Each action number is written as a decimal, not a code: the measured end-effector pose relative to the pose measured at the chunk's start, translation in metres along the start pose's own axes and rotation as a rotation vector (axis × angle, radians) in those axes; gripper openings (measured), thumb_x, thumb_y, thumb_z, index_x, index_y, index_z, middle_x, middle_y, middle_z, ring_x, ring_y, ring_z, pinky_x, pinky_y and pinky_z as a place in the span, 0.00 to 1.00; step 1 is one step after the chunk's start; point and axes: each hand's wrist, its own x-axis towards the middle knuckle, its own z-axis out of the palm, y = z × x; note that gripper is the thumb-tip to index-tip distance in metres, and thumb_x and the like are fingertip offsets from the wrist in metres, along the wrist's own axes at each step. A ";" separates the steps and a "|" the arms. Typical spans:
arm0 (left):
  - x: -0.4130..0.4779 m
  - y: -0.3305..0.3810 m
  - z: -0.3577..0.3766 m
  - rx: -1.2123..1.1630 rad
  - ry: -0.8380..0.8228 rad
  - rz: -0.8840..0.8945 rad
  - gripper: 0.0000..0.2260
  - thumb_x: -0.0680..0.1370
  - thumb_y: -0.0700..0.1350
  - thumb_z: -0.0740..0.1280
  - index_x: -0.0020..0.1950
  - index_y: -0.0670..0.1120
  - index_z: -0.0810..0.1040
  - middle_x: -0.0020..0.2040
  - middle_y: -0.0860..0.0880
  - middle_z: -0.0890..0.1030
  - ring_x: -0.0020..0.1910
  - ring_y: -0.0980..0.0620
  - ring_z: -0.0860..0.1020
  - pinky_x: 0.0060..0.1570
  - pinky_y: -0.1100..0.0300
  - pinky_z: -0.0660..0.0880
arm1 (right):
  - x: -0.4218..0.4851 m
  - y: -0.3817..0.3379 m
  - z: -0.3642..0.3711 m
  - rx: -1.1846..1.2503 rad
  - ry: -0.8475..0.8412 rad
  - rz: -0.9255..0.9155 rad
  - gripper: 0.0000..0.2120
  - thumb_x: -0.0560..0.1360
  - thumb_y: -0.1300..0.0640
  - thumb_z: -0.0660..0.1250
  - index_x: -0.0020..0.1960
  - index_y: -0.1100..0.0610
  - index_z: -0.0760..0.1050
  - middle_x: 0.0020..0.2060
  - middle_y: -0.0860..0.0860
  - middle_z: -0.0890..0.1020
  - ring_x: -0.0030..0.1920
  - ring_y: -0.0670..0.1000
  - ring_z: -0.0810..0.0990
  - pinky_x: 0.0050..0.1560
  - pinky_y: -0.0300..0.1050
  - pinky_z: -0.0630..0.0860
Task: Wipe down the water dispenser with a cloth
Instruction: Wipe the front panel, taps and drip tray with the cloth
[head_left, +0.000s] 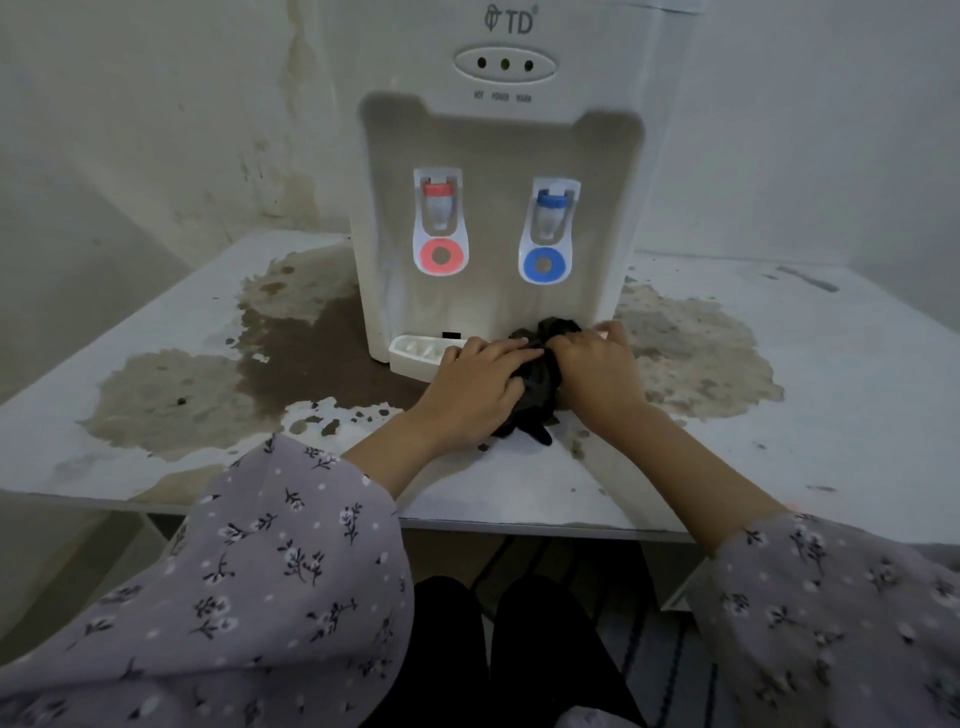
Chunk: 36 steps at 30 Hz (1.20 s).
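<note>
Cloth (545, 374) bunched at dispenser (498, 140) base, gripped by both hands (475, 389) (597, 369)

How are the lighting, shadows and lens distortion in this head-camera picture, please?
Head view: dim, flat, cool light; the recess of the water dispenser is shadowed at its upper corners, brighter low down; the black cloth between the left hand and right hand is too dark for detail; the table bows at its edges from wide-angle distortion.
</note>
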 end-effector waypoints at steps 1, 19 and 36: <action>0.000 0.002 0.001 0.018 0.004 -0.003 0.20 0.81 0.51 0.53 0.74 0.53 0.60 0.74 0.53 0.61 0.67 0.49 0.62 0.63 0.53 0.58 | 0.001 0.002 -0.002 0.066 -0.038 0.032 0.11 0.57 0.62 0.78 0.34 0.58 0.77 0.27 0.53 0.79 0.29 0.54 0.78 0.41 0.44 0.74; 0.052 0.047 0.004 -0.352 0.228 -0.116 0.14 0.79 0.42 0.60 0.65 0.46 0.70 0.58 0.46 0.77 0.54 0.48 0.75 0.50 0.59 0.70 | 0.012 0.038 -0.032 0.975 0.567 0.661 0.07 0.71 0.69 0.64 0.45 0.59 0.76 0.45 0.51 0.75 0.44 0.44 0.73 0.47 0.25 0.68; 0.031 0.036 0.002 -0.130 -0.138 -0.018 0.12 0.77 0.47 0.64 0.58 0.46 0.74 0.51 0.49 0.73 0.51 0.48 0.75 0.50 0.53 0.72 | -0.016 0.041 -0.018 0.899 -0.302 0.377 0.15 0.70 0.74 0.60 0.47 0.62 0.82 0.43 0.56 0.83 0.44 0.51 0.78 0.41 0.34 0.73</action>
